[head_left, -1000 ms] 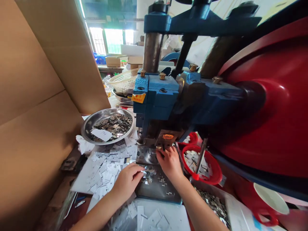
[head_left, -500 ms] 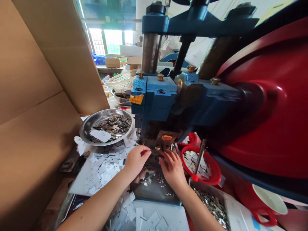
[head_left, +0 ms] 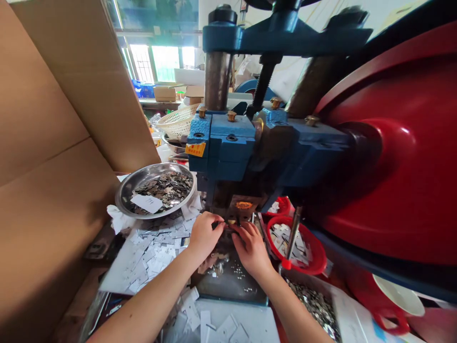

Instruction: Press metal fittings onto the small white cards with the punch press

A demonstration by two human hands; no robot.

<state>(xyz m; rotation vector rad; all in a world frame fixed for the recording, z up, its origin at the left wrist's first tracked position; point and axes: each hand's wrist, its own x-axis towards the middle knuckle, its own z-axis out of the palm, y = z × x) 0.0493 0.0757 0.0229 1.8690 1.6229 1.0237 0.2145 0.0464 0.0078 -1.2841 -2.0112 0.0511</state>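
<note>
My left hand (head_left: 205, 237) is at the front of the blue press (head_left: 228, 159), thumb and forefinger pinched together. Whatever lies between those fingertips is too small and dark to make out. My right hand (head_left: 253, 248) is just right of it, palm down, fingers stretched forward to the die area and thumb apart. Both sets of fingertips are close together under the press head. Below them is the dark press bed (head_left: 228, 286), with small scraps on it. Flat pale metal pieces (head_left: 152, 259) lie in a loose heap left of my left hand.
A steel bowl (head_left: 119, 202) of metal pieces with a paper tag stands at left. Red baskets (head_left: 319, 262), a bin of scrap (head_left: 314, 300) and a red mug (head_left: 396, 300) are at right. A large red flywheel (head_left: 400, 190) and a cardboard wall (head_left: 53, 205) flank the press.
The view has shifted slightly, moving the press a little left in the picture. My right hand has moved slightly left, closer to my left hand; my left hand keeps its pinch.
</note>
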